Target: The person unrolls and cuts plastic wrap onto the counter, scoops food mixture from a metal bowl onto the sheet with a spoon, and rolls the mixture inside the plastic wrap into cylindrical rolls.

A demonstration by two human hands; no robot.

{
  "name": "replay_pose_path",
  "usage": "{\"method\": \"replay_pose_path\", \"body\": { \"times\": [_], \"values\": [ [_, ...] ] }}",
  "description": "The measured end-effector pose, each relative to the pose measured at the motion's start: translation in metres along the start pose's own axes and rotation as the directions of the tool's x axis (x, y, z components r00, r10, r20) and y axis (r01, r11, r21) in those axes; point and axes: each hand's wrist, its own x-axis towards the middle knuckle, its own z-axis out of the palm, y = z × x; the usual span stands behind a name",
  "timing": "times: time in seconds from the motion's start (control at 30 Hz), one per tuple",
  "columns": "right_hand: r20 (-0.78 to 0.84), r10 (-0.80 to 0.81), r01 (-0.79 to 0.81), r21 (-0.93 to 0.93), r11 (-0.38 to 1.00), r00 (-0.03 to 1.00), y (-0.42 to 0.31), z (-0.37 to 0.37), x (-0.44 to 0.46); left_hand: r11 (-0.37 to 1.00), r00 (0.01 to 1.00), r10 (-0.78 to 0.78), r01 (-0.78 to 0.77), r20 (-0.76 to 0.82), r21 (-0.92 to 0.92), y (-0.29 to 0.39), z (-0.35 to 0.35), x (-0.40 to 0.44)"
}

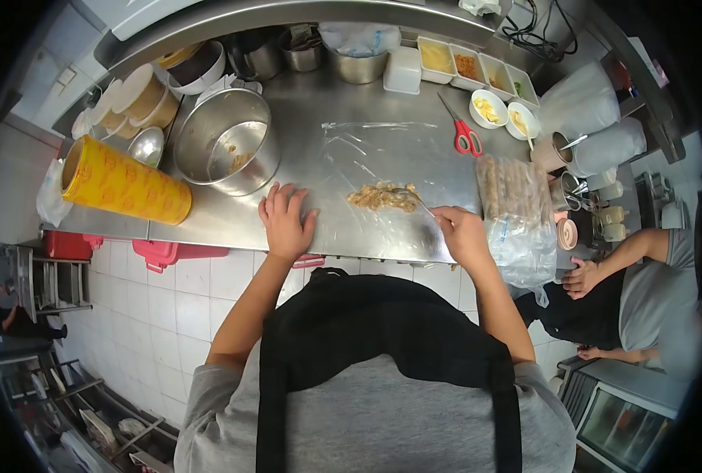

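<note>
My right hand (463, 234) grips the handle of a metal spoon (423, 206), whose bowl rests on a mound of brownish, chunky food mixture (379, 197). That mixture lies on a sheet of clear plastic wrap (351, 158) spread over the steel counter. My left hand (289, 219) lies on the counter near its front edge, fingers spread, holding nothing. Just beyond it stands a large metal pot (229, 142) with a little of a similar mixture inside. To the far left a big yellow roll (126, 183) lies on its side.
Red-handled scissors (467, 139), white bowls (489, 109) and a bag of wrapped rolls (513, 193) are on the right. Ingredient tubs (436, 60) line the back. Lidded containers (136, 91) stand at back left. A co-worker's arm (631, 254) is at far right.
</note>
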Motion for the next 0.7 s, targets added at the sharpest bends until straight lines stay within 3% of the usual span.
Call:
{"method": "replay_pose_path", "body": {
  "times": [0.17, 0.27, 0.37, 0.57, 0.67, 0.7],
  "values": [
    [0.047, -0.042, 0.046, -0.071, 0.996, 0.998, -0.007, 0.01, 0.0, 1.0, 1.0, 0.0, 0.0, -0.015, 0.014, 0.0, 0.0, 0.0],
    [0.018, -0.059, 0.059, -0.016, 0.998, 0.998, -0.017, 0.012, 0.003, 1.0, 1.0, -0.012, 0.012, -0.013, 0.002, -0.001, 0.0, 0.0],
    [0.078, -0.09, 0.098, -0.105, 0.99, 0.993, -0.007, 0.031, 0.009, 1.0, 1.0, -0.025, 0.025, 0.003, -0.012, -0.001, 0.0, -0.001],
    [0.031, -0.209, 0.211, -0.126, 0.969, 0.978, -0.012, 0.034, 0.032, 0.999, 0.999, -0.037, 0.037, -0.001, -0.031, -0.002, 0.0, -0.002],
    [0.117, -0.133, 0.144, -0.089, 0.986, 0.984, -0.026, 0.039, 0.028, 0.999, 0.999, -0.038, 0.038, -0.001, -0.028, -0.002, 0.0, -0.001],
    [0.06, -0.108, 0.111, -0.043, 0.993, 0.992, -0.02, 0.038, 0.029, 0.999, 0.999, -0.041, 0.041, 0.0, -0.027, -0.002, 0.0, -0.001]
  ]
}}
